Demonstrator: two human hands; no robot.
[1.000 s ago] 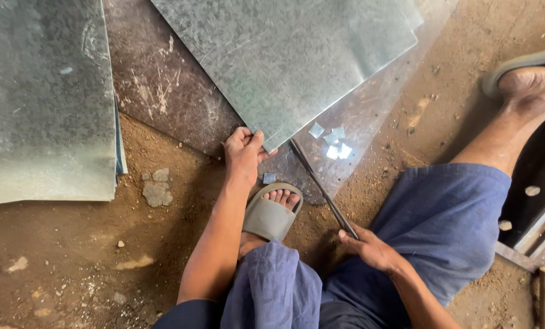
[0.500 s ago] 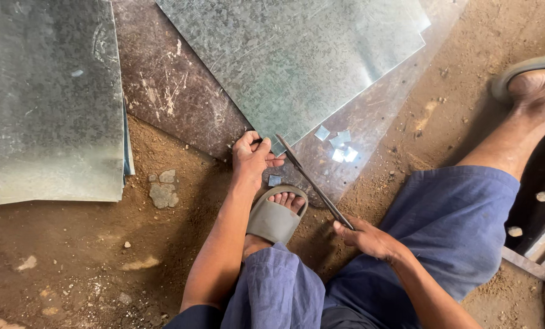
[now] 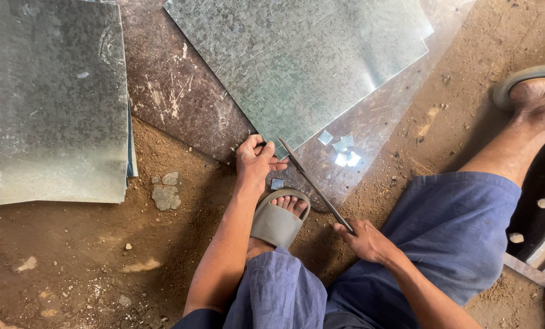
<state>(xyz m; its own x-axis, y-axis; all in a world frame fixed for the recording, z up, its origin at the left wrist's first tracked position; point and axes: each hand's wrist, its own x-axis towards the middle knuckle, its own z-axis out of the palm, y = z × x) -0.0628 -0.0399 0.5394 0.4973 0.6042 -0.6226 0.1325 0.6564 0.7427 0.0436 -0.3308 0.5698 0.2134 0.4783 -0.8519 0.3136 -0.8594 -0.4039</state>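
Your left hand (image 3: 255,159) is clenched on the near corner of the sheet (image 3: 297,58), a galvanised metal panel lying flat on a dark plate (image 3: 181,103) on the dirt floor (image 3: 89,244). Your right hand (image 3: 367,240) grasps the handle end of the snips (image 3: 314,184), whose long thin blades run from that hand up to the sheet's corner, tip just beside your left hand's fingers. Small square offcuts (image 3: 342,149) lie on the plate just right of the sheet's corner, and one more (image 3: 277,183) sits just below your left hand. Your sandalled foot (image 3: 280,219) rests directly below the corner, between your two forearms. A stack of similar sheets (image 3: 50,97) lies well to the left of the sheet, overlapping the plate's edge. Stones (image 3: 164,192) lie on the floor between that stack and your left arm. Your other foot (image 3: 537,91) rests far right of the sheet.
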